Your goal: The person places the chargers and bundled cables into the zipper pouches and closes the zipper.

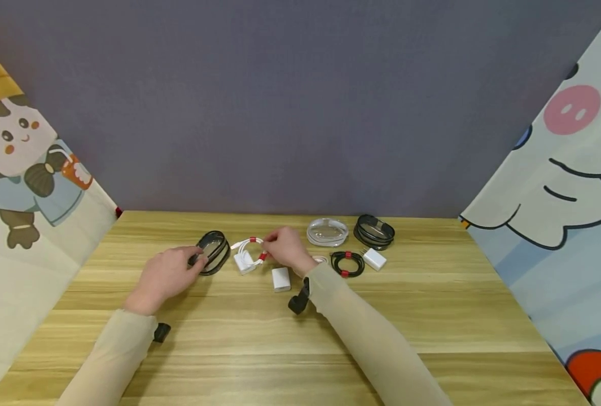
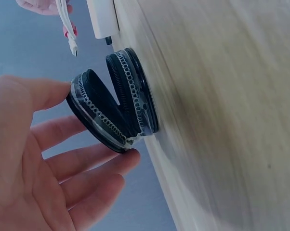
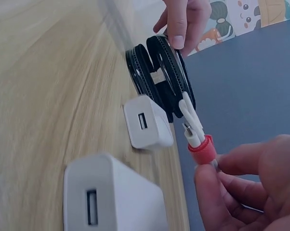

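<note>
A black round zip case (image 1: 214, 251) stands open like a clamshell on the wooden table (image 1: 432, 316). My left hand (image 1: 194, 260) holds its raised lid (image 2: 94, 108), thumb on one edge and a finger on the other. My right hand (image 1: 268, 248) pinches a coiled white cable (image 1: 249, 245) at one of its red ties (image 3: 203, 150), lifted just beside the case (image 3: 162, 72). The cable's plug ends (image 3: 189, 122) stick out past the tie. A white charger (image 1: 244, 262) lies under the coil and a second white charger (image 1: 281, 279) nearer me.
Behind my right hand sit a clear round case (image 1: 327, 232) and another black round case (image 1: 373, 230). In front of them lie a black cable coil with red ties (image 1: 347, 263) and a third white charger (image 1: 374, 259). Patterned cloths hang at both table sides.
</note>
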The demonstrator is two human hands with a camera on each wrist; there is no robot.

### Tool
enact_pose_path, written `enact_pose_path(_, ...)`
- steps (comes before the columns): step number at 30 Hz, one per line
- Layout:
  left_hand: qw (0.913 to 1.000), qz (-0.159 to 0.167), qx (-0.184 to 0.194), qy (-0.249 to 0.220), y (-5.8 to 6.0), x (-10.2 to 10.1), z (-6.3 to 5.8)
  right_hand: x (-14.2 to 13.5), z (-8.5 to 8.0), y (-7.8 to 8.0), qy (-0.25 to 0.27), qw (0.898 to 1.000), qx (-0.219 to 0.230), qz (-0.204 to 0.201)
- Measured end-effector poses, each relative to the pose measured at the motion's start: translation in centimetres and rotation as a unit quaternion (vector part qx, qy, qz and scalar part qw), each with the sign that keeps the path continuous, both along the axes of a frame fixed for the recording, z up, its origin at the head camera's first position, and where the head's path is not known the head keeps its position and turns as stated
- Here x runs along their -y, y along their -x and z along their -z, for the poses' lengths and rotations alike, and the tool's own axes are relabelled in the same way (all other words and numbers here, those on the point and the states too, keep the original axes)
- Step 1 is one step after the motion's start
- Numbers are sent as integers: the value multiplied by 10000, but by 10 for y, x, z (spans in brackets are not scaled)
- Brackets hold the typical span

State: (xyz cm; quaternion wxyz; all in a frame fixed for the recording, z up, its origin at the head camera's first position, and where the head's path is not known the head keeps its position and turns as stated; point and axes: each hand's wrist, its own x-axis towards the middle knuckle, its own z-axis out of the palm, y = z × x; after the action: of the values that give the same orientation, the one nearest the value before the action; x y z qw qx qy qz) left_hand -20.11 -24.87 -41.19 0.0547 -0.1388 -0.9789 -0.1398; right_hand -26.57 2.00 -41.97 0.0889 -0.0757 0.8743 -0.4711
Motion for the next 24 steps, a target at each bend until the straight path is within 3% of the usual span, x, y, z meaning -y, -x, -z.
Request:
enact_pose_path(6, 9997, -38, 198, 98, 0, -1, 2, 8, 3, -1, -113, 9994, 173, -277)
enact_pose_path(13, 9999, -43, 103, 87, 0, 0, 4, 18, 4, 1, 89, 9987, 257, -431)
enact_pose_path(24, 9999, 6, 71, 90, 0, -3, 2, 34, 3, 0, 63, 9995, 137, -284)
